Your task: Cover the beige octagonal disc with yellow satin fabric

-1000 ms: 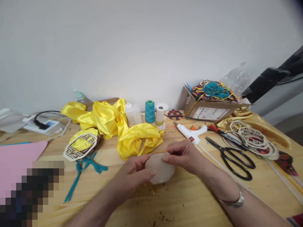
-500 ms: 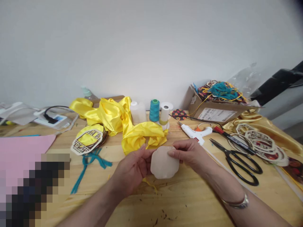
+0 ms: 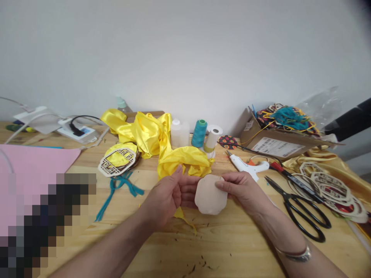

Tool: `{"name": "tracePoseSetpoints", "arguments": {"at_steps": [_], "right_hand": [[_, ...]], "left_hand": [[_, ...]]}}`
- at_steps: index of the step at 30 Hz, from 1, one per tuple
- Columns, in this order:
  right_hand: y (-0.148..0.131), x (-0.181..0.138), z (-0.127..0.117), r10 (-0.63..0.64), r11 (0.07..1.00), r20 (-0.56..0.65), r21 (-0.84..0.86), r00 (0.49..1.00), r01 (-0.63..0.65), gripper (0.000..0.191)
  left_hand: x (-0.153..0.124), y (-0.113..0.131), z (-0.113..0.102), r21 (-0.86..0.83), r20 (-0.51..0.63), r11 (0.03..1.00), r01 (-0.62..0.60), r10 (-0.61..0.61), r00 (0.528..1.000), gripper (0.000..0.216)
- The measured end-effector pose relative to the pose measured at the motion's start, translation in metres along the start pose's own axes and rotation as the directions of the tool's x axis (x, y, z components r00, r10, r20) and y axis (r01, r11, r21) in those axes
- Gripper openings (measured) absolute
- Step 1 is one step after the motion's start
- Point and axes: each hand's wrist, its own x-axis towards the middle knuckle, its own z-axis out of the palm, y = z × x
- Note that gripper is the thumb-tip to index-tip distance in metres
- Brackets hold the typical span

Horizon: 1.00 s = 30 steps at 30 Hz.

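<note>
Panel point(image 3: 210, 199) stays in right grip point(image 3: 245, 189); left grip point(image 3: 165, 197) has lifted its thumb off.

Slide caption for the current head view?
Right hand pinches a pale scalloped piece by the open left hand; scissors lie nearby.

panel point(image 3: 210, 199): between left hand point(image 3: 166, 196) and right hand point(image 3: 245, 188)
scissors point(image 3: 286, 196): on bench point(image 3: 246, 249), right of right hand
glue gun point(image 3: 248, 167): behind right hand
thread cone point(image 3: 199, 134): right of bottle point(image 3: 176, 134)
box point(image 3: 275, 147): behind scissors
</note>
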Motion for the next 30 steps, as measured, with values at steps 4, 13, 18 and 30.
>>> {"name": "tracePoseSetpoints", "arguments": {"at_steps": [4,13,18,30], "right_hand": [[-0.005,-0.002,0.003,-0.009,1.000,0.007,0.015,1.000,0.009,0.026],[-0.010,-0.009,0.013,-0.095,0.995,0.139,0.031,0.986,0.092,0.021],[-0.011,-0.011,0.016,-0.149,0.988,0.201,-0.001,0.968,0.152,0.022],[-0.007,-0.011,0.016,-0.289,0.926,0.155,-0.206,0.945,0.317,0.025]], "left_hand": [[0.002,-0.005,-0.001,0.084,-0.044,0.995,-0.057,0.061,0.997,0.041],[0.000,-0.016,0.005,0.110,0.077,0.993,0.036,-0.045,0.996,0.047],[-0.002,-0.023,0.003,0.228,0.087,0.973,0.038,-0.059,0.994,0.043],[-0.006,-0.017,0.012,0.549,-0.007,0.836,0.000,0.005,1.000,0.028]]}}
